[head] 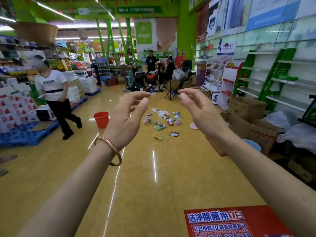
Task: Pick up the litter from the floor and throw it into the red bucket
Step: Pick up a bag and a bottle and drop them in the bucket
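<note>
Holds nothing: left grip [126,115] and right grip [200,110] raised, loosely open. Sees litter [162,120] scattered on floor [153,177] near red bucket [101,119]. Looks light, crinkly; best pinched by wrapper edges.

Floor [171,168] is glossy, smooth yellow-tan tile, mirroring the ceiling lights as bright streaks. Red bucket [101,119] looks smooth plastic; litter [162,121] is mostly shiny plastic wrappers and crumpled film, plus a clear plastic bottle [158,138]. Cardboard boxes [246,106] matt brown, pallet [25,134] blue plastic, bangle [109,147] polished copper-toned.
</note>
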{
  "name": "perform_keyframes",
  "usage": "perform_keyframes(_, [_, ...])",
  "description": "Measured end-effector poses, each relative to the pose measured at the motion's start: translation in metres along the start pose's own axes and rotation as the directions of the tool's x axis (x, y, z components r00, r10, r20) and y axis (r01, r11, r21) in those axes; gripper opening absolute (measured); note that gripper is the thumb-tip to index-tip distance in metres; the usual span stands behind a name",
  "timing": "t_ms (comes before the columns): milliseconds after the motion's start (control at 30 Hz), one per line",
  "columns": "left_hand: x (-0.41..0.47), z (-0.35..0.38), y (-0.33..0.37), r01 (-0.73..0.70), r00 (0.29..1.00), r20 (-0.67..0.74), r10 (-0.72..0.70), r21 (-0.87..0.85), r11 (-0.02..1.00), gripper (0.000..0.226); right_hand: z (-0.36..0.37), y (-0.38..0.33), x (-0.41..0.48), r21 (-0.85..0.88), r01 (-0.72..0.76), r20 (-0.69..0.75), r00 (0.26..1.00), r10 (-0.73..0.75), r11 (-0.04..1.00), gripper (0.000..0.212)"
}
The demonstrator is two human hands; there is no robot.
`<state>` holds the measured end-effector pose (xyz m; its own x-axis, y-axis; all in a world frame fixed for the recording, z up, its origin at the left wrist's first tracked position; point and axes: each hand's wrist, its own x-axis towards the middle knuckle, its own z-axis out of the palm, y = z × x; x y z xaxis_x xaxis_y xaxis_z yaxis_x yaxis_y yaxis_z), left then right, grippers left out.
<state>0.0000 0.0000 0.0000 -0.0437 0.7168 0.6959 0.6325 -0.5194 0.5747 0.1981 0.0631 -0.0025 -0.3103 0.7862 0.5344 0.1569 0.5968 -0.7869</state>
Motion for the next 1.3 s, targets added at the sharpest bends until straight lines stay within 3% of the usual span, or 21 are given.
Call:
perform_keyframes(300, [0.088,0.026,-0.115,0.010,1.000,-0.005,-0.010,-0.051,0.999,0.032,0.030,0.076,0.105,-0.079,-0.025,-0.024,0.999,0.023,0.997,0.027])
perform_keyframes(600, [0.198,0.038,-0.232,-0.032,0.998,0.047,0.029,0.059,0.998,0.025,0.060,0.147,0.240,-0.220,-0.007,-0.065,0.998,-0.007,0.976,0.038])
perform_keyframes(800, [0.263,0.077,-0.316,-0.083,0.990,0.125,0.061,0.175,0.981,0.031,0.066,0.221,0.322,-0.367,0.005,-0.003,1.000,-0.006,0.930,0.047])
perform_keyframes(1300, [0.493,0.183,-0.491,-0.011,0.999,0.055,0.000,0.189,0.982,0.031,0.055,0.391,0.603,-0.309,0.035,0.084,0.996,-0.009,0.950,0.046])
